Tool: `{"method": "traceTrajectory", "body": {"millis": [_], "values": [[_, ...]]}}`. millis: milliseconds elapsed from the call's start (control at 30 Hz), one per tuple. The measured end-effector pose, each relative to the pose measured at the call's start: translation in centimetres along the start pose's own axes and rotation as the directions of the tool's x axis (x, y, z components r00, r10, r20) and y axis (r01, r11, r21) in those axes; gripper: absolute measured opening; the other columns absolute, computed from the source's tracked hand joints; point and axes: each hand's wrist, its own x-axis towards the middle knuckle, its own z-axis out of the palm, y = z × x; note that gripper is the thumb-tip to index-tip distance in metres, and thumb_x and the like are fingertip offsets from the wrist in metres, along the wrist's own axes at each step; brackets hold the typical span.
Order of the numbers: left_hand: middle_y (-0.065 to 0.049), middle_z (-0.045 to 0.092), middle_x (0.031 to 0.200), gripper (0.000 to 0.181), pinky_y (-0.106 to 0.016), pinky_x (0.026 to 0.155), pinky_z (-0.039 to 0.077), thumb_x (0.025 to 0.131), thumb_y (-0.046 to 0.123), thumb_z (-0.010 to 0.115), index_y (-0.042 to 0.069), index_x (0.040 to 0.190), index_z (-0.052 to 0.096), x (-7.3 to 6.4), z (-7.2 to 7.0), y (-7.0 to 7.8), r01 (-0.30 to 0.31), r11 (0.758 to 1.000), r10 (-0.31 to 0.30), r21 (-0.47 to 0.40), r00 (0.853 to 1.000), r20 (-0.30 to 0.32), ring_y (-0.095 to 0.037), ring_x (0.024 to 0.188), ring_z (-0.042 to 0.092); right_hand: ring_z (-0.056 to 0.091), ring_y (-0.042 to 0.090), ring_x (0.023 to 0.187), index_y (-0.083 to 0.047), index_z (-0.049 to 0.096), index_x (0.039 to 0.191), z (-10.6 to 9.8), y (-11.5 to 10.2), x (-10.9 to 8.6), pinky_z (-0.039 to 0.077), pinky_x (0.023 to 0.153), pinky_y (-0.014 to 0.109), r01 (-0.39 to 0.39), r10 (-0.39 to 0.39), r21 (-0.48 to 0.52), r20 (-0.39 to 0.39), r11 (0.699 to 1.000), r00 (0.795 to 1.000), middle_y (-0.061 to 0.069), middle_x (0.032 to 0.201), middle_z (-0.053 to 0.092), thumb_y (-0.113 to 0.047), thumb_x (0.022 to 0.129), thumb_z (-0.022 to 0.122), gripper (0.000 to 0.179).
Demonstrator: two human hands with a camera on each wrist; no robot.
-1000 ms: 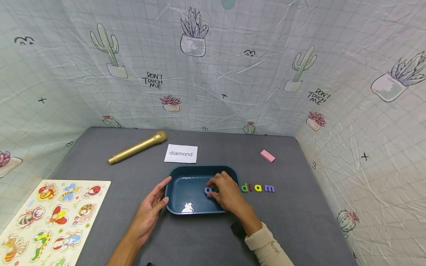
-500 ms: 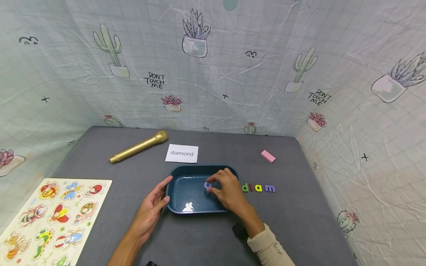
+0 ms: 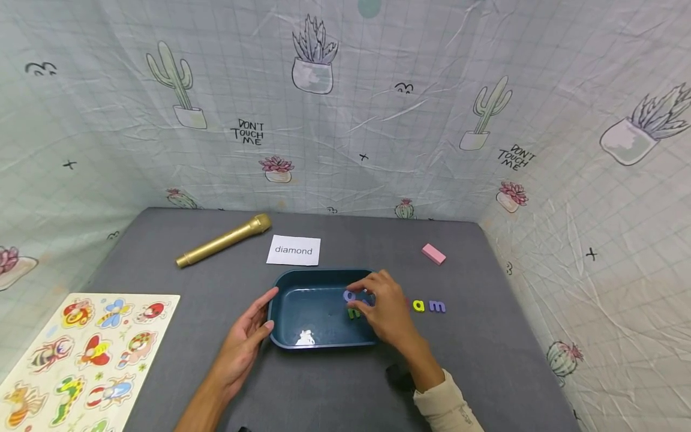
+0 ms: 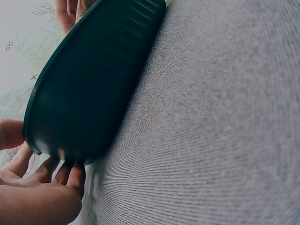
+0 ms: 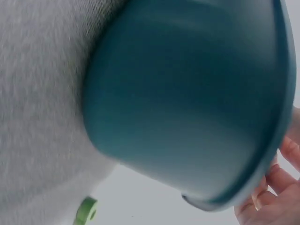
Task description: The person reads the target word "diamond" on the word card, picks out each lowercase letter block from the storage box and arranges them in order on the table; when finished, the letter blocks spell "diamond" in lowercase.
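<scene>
As my right hand drew rightward over the dark teal, rounded rectangular tray, the small purple ring-shaped letter o came with it and the green block letter n showed fully below, so I judged the o's removal under way and the n still to be dealt with. My thumb and forefinger pinched the o above the tray's right part, forearm slanting in from lower right. My left hand touched the opposite end, fingers spread apart

Two hands, one tray
</scene>
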Motion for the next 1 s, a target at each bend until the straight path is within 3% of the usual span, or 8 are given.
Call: {"method": "traceTrajectory", "body": {"millis": [433, 567, 633, 733, 833, 900, 1000], "values": [[0.0, 0.018, 0.179, 0.063, -0.003, 0.113, 0.028, 0.11, 0.007, 0.054, 0.015, 0.168, 0.031, -0.1, -0.1, 0.0, -0.002, 1.0, 0.002, -0.004, 1.0, 0.003, -0.023, 0.168, 0.001, 0.062, 0.021, 0.092, -0.015, 0.084, 0.106, -2.9, 2.1, -0.7, 0.059, 0.078, 0.04, -0.051, 0.052, 0.017, -0.063, 0.999, 0.997, 0.001, 0.101, 0.075, -0.014, 0.08, 0.093, 0.028], [0.003, 0.019, 0.179, 0.063, -0.004, 0.116, 0.026, 0.11, 0.007, 0.054, 0.017, 0.168, 0.031, -0.1, 0.0, 0.1, 0.016, 1.0, -0.016, -0.001, 1.0, -0.003, -0.02, 0.168, 0.003, 0.063, 0.02, 0.09, -0.014, 0.084, 0.105, -3.6, 2.9, -1.0, 0.059, 0.075, 0.035, -0.082, 0.083, 0.01, -0.077, 0.997, 0.994, 0.001, 0.1, 0.076, -0.013, 0.08, 0.093, 0.027], [0.003, 0.02, 0.178, 0.063, -0.01, 0.123, 0.023, 0.11, 0.008, 0.054, 0.018, 0.168, 0.032, -0.1, 0.0, 0.2, 0.025, 1.0, -0.025, 0.002, 1.0, -0.007, -0.02, 0.168, 0.004, 0.064, 0.021, 0.089, -0.014, 0.084, 0.105, -3.9, 3.4, -1.2, 0.059, 0.074, 0.034, -0.092, 0.09, -0.011, -0.085, 0.996, 0.992, 0.002, 0.1, 0.076, -0.014, 0.079, 0.094, 0.028], [0.004, 0.02, 0.178, 0.063, -0.029, 0.134, 0.014, 0.11, 0.008, 0.054, 0.02, 0.168, 0.032, -0.1, 0.0, 0.3, 0.037, 0.999, -0.037, 0.005, 0.999, -0.013, -0.019, 0.167, 0.005, 0.065, 0.024, 0.089, -0.014, 0.084, 0.106, -4.4, 4.1, -1.5, 0.06, 0.075, 0.038, -0.113, 0.11, -0.029, -0.089, 0.993, 0.99, 0.003, 0.1, 0.077, -0.014, 0.08, 0.093, 0.028], [0.004, 0.02, 0.178, 0.063, -0.049, 0.134, 0.004, 0.11, 0.007, 0.053, 0.019, 0.168, 0.032, 0.0, 0.0, 0.3, 0.042, 0.999, -0.042, 0.005, 0.999, -0.016, -0.02, 0.167, 0.005, 0.065, 0.026, 0.09, -0.013, 0.084, 0.107, -4.8, 4.8, -1.9, 0.059, 0.076, 0.042, -0.135, 0.131, -0.04, -0.089, 0.99, 0.987, 0.003, 0.1, 0.077, -0.013, 0.08, 0.093, 0.029], [0.004, 0.02, 0.178, 0.063, -0.053, 0.133, 0.002, 0.11, 0.007, 0.053, 0.019, 0.168, 0.032, 0.0, 0.0, 0.3, 0.043, 0.999, -0.043, 0.005, 0.999, -0.015, -0.02, 0.167, 0.005, 0.064, 0.025, 0.09, -0.013, 0.083, 0.107, -5.1, 5.2, -2.1, 0.058, 0.076, 0.042, -0.142, 0.137, -0.048, -0.094, 0.989, 0.986, 0.003, 0.1, 0.076, -0.011, 0.08, 0.093, 0.029], [0.005, 0.02, 0.178, 0.062, -0.05, 0.134, 0.003, 0.11, 0.007, 0.053, 0.019, 0.168, 0.032, 0.0, 0.0, 0.3, 0.042, 0.999, -0.042, 0.007, 0.999, -0.015, -0.019, 0.167, 0.005, 0.064, 0.024, 0.088, -0.013, 0.083, 0.107, -5.6, 5.9, -2.4, 0.056, 0.075, 0.039, -0.14, 0.133, -0.059, -0.113, 0.988, 0.985, 0.004, 0.099, 0.076, -0.009, 0.079, 0.094, 0.03]]}}
